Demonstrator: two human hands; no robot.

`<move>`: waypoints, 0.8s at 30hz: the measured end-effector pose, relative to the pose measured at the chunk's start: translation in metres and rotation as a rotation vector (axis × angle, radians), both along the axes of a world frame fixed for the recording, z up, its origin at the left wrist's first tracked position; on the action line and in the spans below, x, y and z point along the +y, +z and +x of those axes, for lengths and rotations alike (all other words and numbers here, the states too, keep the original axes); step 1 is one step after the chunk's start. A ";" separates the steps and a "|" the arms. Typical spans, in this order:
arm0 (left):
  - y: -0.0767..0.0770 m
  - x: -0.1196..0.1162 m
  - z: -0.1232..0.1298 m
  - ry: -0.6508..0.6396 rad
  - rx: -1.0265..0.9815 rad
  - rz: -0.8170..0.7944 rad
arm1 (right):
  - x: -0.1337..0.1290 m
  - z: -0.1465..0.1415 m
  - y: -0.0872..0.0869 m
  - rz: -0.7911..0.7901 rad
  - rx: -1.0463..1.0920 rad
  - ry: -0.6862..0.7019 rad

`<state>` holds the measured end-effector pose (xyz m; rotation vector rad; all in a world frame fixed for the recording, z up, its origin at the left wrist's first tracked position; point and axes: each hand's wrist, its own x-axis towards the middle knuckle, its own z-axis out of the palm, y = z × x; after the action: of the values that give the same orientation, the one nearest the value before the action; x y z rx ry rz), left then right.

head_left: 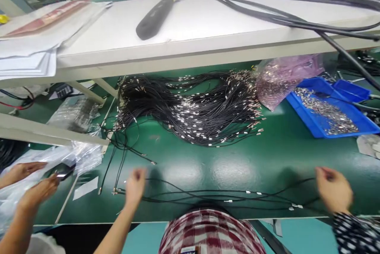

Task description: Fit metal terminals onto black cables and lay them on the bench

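Between my two hands a thin black cable (190,191) with small white labels runs across the front of the green bench. My left hand (136,186) is closed in a pinch at its left end, slightly blurred. At the other end, the fingers of my right hand (334,190) are curled closed on the cable. A few more black cables lie beneath and beside it, some with metal ends near my left wrist. Behind them rests a large bundle of similar black cables (190,107) with white labels and metal terminals.
A blue tray (308,121) of small metal parts and a pink plastic bag (285,79) stand at the right. Above the bench, a white shelf (208,40) carries a black-handled tool (156,18), cables and papers. A co-worker's hands (41,188) hold a dark item at left.
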<state>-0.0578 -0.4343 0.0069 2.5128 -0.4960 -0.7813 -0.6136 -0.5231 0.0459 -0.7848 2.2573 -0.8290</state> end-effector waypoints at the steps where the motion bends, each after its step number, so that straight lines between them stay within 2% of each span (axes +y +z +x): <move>1: -0.009 -0.021 -0.022 -0.080 0.090 -0.024 | -0.010 0.022 -0.015 0.044 -0.060 0.034; 4: -0.038 -0.091 -0.089 -0.210 0.309 -0.053 | -0.040 0.111 -0.057 0.155 -0.394 0.264; 6: -0.050 -0.127 -0.122 -0.238 0.416 -0.050 | -0.056 0.171 -0.078 0.265 -0.580 0.329; 8: -0.053 -0.147 -0.139 -0.238 0.488 -0.046 | -0.065 0.217 -0.092 0.338 -0.720 0.329; 10: -0.050 -0.148 -0.141 -0.236 0.543 -0.050 | -0.066 0.241 -0.100 0.374 -0.825 0.297; 14: -0.029 -0.121 -0.120 -0.254 0.659 -0.078 | -0.044 0.245 -0.101 0.406 -1.015 0.278; 18: -0.002 -0.094 -0.114 -0.280 0.830 -0.155 | -0.012 0.233 -0.085 0.374 -1.249 0.302; 21: 0.015 -0.071 -0.139 -0.292 1.015 -0.219 | 0.001 0.218 -0.061 0.249 -1.395 0.270; 24: 0.028 -0.040 -0.182 -0.278 1.219 -0.234 | 0.012 0.186 -0.032 0.112 -1.485 0.257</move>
<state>-0.2395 -0.4747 0.0353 1.3589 -0.4239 -1.9642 -0.4280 -0.5112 0.0139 -0.1873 0.8399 -0.7354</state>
